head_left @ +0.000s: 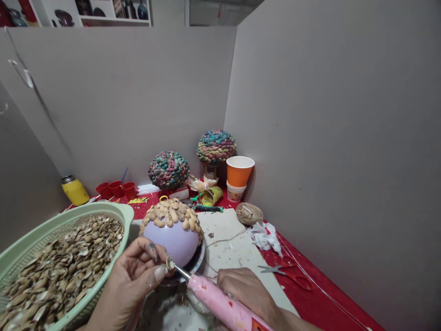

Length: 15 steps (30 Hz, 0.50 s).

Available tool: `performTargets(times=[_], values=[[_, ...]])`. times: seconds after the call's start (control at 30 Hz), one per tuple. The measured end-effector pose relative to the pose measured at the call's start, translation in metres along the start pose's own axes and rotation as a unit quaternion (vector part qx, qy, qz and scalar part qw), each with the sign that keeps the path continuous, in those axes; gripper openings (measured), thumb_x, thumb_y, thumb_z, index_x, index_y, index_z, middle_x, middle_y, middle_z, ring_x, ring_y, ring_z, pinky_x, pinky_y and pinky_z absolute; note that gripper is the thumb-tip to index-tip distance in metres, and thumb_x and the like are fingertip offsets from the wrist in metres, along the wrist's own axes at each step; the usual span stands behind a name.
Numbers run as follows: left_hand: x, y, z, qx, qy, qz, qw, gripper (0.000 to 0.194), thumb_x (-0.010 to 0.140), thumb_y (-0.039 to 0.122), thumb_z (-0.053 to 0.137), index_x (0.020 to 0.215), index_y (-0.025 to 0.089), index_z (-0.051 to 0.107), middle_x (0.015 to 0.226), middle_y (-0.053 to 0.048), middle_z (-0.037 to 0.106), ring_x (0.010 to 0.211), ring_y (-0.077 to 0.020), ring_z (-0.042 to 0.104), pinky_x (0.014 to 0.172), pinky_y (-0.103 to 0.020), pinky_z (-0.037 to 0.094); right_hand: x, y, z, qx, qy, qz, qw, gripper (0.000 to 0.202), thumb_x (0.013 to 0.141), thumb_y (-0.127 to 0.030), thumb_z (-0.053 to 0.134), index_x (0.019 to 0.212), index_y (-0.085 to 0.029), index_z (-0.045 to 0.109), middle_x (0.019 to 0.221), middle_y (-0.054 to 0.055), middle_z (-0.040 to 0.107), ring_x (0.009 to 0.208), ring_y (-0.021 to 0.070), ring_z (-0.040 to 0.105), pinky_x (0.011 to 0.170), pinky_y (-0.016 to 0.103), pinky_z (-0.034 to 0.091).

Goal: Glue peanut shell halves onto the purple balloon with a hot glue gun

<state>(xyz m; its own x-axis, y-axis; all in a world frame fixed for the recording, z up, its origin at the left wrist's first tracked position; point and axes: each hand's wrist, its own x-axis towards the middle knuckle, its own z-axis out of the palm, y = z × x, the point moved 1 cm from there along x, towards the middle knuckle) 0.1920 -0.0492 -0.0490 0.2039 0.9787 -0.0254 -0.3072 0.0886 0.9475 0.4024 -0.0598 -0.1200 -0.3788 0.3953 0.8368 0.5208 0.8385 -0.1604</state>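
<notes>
Between its thumb and fingers, my left hand (138,271) pinches a small peanut shell (170,263). The metal tip of a pink glue gun (220,301) meets that shell. My right hand (244,289) is wrapped round the glue gun, its fingers partly hidden behind it. Just beyond my hands, a lilac balloon (172,240) rests in a dark dish, its top covered with peanut shells (174,212). At the left stands a green basket (127,214) holding many peanut shells (76,262).
Two colourful shell-covered balls (168,170) stand at the back, beside an orange cup (239,171). Red cups (116,188) and a yellow jar (76,191) are back left. Twine (249,214), tissue (265,237) and scissors (287,272) lie right. Grey panels enclose the table.
</notes>
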Motion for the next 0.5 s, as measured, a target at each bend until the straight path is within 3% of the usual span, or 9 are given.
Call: performTargets(times=[0.13,0.5], values=[[0.0001,0.0004,0.0002,-0.003,0.0,-0.001,1.0,0.033,0.066,0.031,0.086,0.078,0.019,0.057,0.075,0.0,0.066,0.069,-0.0132,0.057,0.068,-0.024,0.047,-0.0039,0.0022,0.0032,-0.002,0.001,0.001,1.0,0.051,0.089,-0.059,0.056,0.058,-0.023,0.041,0.049,-0.005,0.04,0.043,0.0117,0.041,0.041,0.026,0.031],[0.0028,-0.0019,0.0003,-0.003,-0.005,-0.002,1.0,0.033,0.066,0.029,0.086,0.077,0.019,0.057,0.075,0.0,0.066,0.068,-0.0128,0.058,0.067,-0.024,0.048,-0.0091,0.0024,0.0068,0.005,-0.003,0.004,1.0,0.052,0.086,-0.063,0.059,0.059,-0.023,0.039,0.051,-0.006,0.038,0.045,0.0114,0.039,0.042,0.025,0.032]])
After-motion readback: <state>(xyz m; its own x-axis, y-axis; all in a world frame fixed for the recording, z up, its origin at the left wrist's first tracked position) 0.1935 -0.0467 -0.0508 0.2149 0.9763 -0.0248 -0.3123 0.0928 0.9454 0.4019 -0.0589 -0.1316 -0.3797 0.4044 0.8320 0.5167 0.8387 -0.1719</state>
